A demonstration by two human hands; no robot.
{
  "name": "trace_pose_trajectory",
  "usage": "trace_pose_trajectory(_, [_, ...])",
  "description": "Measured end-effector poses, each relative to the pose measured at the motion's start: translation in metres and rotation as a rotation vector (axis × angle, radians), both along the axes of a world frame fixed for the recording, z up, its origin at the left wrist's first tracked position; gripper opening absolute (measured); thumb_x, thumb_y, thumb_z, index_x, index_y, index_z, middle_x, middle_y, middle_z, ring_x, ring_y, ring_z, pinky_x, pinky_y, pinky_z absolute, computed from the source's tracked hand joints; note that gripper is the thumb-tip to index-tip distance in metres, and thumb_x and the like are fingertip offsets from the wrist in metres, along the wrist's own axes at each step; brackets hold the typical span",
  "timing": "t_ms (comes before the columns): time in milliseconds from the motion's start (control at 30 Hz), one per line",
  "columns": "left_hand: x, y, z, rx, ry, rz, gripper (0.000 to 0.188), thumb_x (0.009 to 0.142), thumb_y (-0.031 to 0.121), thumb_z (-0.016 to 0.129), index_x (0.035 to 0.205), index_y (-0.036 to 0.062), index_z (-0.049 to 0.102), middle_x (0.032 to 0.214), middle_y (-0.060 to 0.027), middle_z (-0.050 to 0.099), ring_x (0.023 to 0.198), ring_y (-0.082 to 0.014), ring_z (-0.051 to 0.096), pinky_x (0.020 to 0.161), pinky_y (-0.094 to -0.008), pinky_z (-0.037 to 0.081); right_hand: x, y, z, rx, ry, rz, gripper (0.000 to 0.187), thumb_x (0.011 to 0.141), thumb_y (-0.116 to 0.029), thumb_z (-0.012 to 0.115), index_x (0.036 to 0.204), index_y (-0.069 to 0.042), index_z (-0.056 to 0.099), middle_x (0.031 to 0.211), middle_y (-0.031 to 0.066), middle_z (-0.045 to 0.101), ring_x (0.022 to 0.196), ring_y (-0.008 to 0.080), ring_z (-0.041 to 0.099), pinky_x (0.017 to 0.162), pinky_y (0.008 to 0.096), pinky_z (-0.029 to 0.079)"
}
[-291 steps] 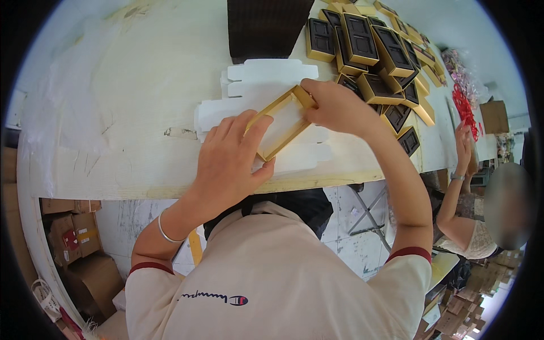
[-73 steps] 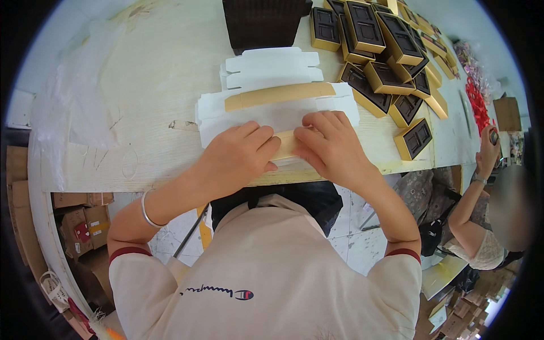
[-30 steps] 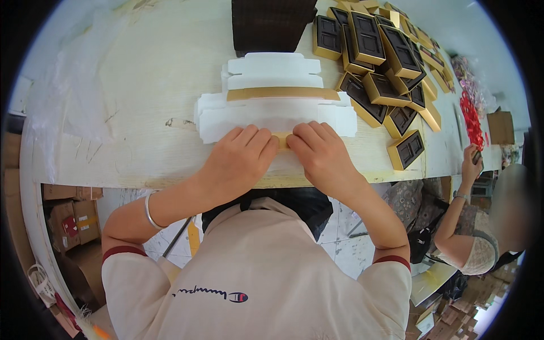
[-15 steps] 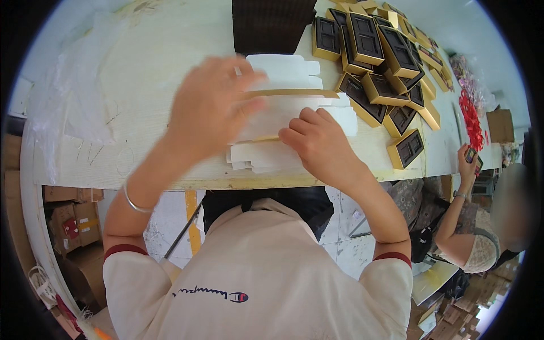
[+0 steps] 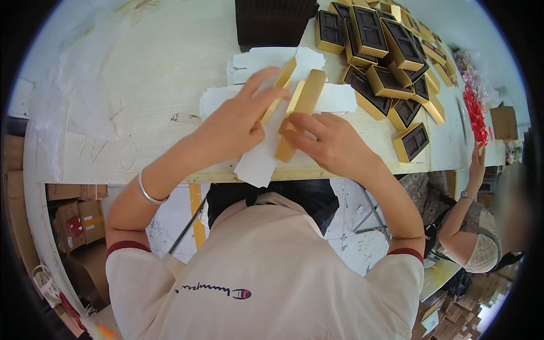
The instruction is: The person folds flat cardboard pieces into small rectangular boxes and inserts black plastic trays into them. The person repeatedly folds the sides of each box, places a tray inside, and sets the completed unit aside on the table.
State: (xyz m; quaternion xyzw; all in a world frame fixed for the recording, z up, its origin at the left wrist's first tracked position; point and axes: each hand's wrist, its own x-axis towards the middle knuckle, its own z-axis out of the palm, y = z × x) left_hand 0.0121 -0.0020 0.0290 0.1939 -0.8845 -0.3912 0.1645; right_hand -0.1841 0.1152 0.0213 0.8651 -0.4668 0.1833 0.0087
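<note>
A partly folded gold-and-white cardboard box (image 5: 309, 93) stands tilted between my hands, its long gold sides raised and a white flap (image 5: 256, 166) reaching toward the table's front edge. My right hand (image 5: 331, 141) is closed on the right gold side, fingers bent over its edge. At the left side is my left hand (image 5: 241, 116), its index finger stretched out and apart from the others, touching or close to the gold panel. Beneath and behind lie flat white cardboard blanks (image 5: 337, 100), partly hidden by my hands and the box.
A dark brown block-shaped stack (image 5: 272, 25) stands behind the blanks. To the right are piled gold boxes with black inserts (image 5: 371, 34). Clear plastic film (image 5: 85, 73) hangs over the table's left side. Another person's hand (image 5: 477, 164) is near red ribbons (image 5: 475, 113) at far right.
The cardboard piece has turned from lying crosswise to pointing toward me, with its gold sides now raised. My left hand has moved lower. The other person's hand has risen to the ribbons.
</note>
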Motion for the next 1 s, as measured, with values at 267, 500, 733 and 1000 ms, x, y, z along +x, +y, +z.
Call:
trace_pose_trajectory(267, [0.007,-0.015,0.006,0.161,-0.086,-0.308,0.023,0.074,-0.001,0.07,0.095,0.0037,0.061,0.122,-0.0054,0.051,0.077,-0.0177,0.059,0.072,-0.0293,0.05,0.003,-0.004,0.0,0.087,-0.27,-0.044,0.018,0.068,-0.009,0.076,0.079,-0.005,0.062,0.089,0.0069,0.055,0.081,0.0244,0.055,0.072,0.0348,0.042])
trace_pose_trajectory(500, [-0.002,-0.023,-0.013,0.08,-0.045,-0.393,0.034,0.071,0.017,0.081,0.093,0.0034,0.059,0.102,-0.0046,0.058,0.074,-0.0192,0.061,0.065,-0.031,0.049,0.009,-0.008,-0.003,0.081,-0.331,-0.114,0.012,0.068,0.0,0.069,0.073,-0.003,0.059,0.081,0.0079,0.053,0.078,0.026,0.052,0.072,0.0359,0.041])
trace_pose_trajectory(733, [-0.016,0.003,-0.022,-0.17,0.112,-0.111,0.028,0.075,0.019,0.077,0.093,0.0068,0.06,0.078,-0.0054,0.06,0.064,-0.0231,0.059,0.058,-0.0319,0.046,0.002,-0.008,-0.008,0.208,-0.467,-0.081,0.018,0.071,0.0,0.071,0.084,-0.002,0.058,0.088,0.0097,0.054,0.082,0.0286,0.051,0.075,0.0353,0.042])
trace_pose_trajectory(1000, [-0.007,0.005,-0.026,-0.142,0.152,-0.068,0.012,0.079,0.012,0.073,0.077,0.0054,0.064,0.073,-0.0064,0.06,0.06,-0.0214,0.057,0.053,-0.0305,0.043,-0.007,0.03,0.014,0.116,-0.266,-0.221,0.069,0.069,-0.014,0.077,0.13,-0.007,0.047,0.147,0.0163,0.036,0.125,0.0311,0.045,0.101,0.0412,0.04])
